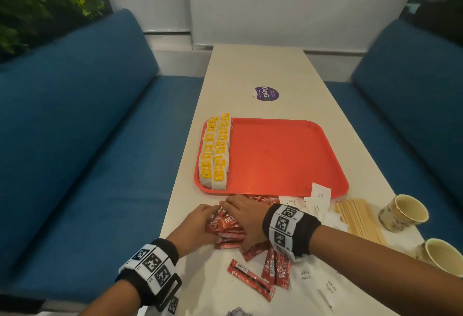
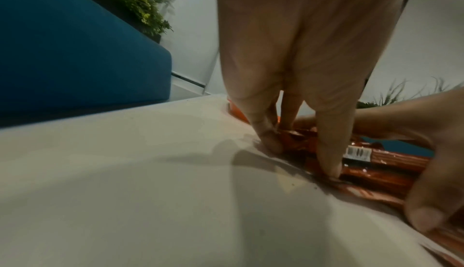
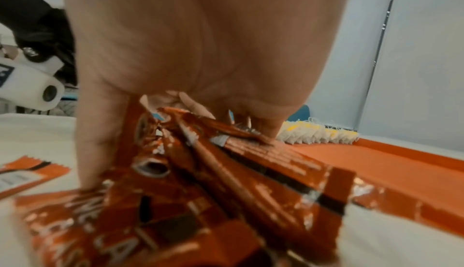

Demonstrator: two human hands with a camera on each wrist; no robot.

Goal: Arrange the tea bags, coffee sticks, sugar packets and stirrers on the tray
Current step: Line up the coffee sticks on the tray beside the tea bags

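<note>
Cream tabletop (image 1: 250,72) carries a red tray (image 1: 283,155), its left edge lined with two rows of yellow-tagged tea bags (image 1: 215,155); the tray's remaining floor lies bare. Just before its near rim sits a heap of glossy red coffee sticks (image 1: 229,228). Left hand (image 1: 194,228) and right hand (image 1: 246,218) flank the heap, fingers (image 2: 328,152) curled round the sticks. Wooden stirrers (image 1: 357,215) and white sugar packets (image 1: 317,198) lie right.

Head cam looks down; wrist cams low, close, sharing coffee sticks (image 1: 226,225)
</note>
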